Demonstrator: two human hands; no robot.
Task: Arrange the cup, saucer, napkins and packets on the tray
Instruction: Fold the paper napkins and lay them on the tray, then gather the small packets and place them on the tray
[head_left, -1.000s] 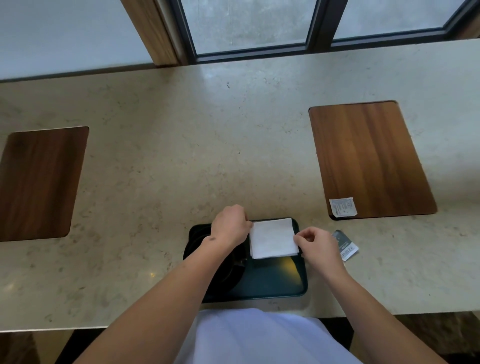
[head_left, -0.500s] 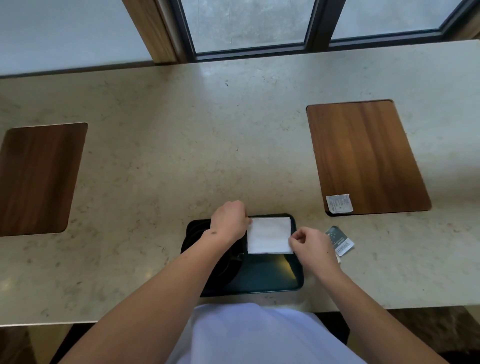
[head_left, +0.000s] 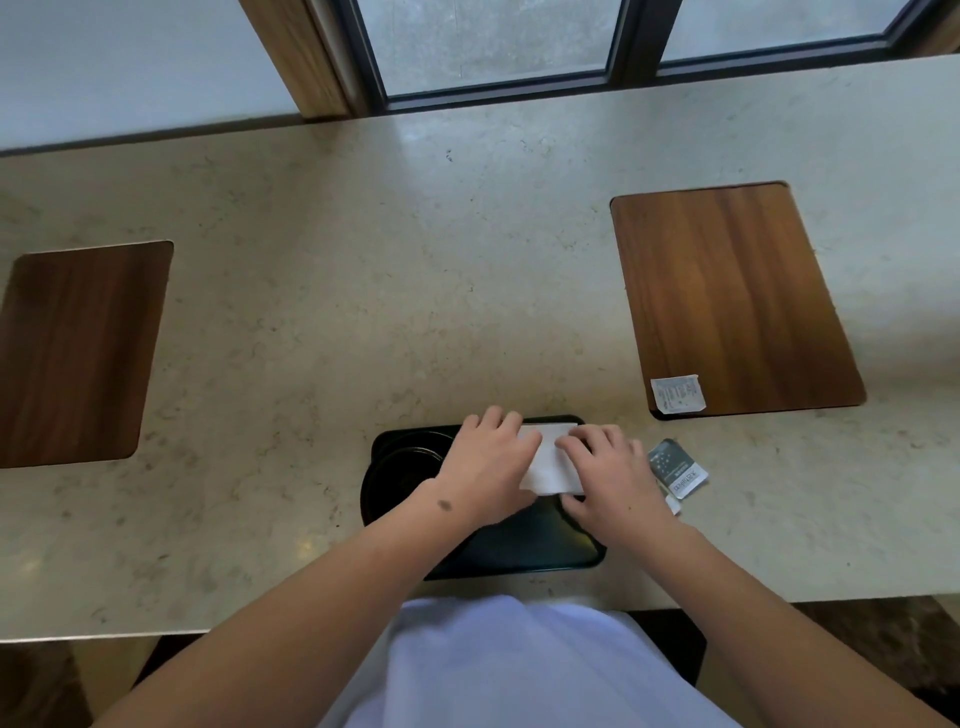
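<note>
A dark rectangular tray (head_left: 519, 558) lies at the near edge of the counter. On its left part sits a black round saucer (head_left: 400, 467); I cannot make out a cup. A white folded napkin (head_left: 551, 462) lies on the tray's far right part. My left hand (head_left: 488, 462) rests flat on the napkin's left side, and my right hand (head_left: 610, 475) presses on its right side, fingers spread. A dark grey packet (head_left: 677, 467) lies on the counter just right of the tray, and a white packet (head_left: 676, 393) lies on the near left corner of the right wooden inlay.
The stone counter (head_left: 415, 291) has a wooden inlay at the right (head_left: 732, 296) and another at the left (head_left: 72, 353). A window frame (head_left: 498, 93) runs behind the counter's far edge.
Both hands have moved inward from the napkin's edges and now lie flat on top of it, covering more of it. The packets have not moved.
</note>
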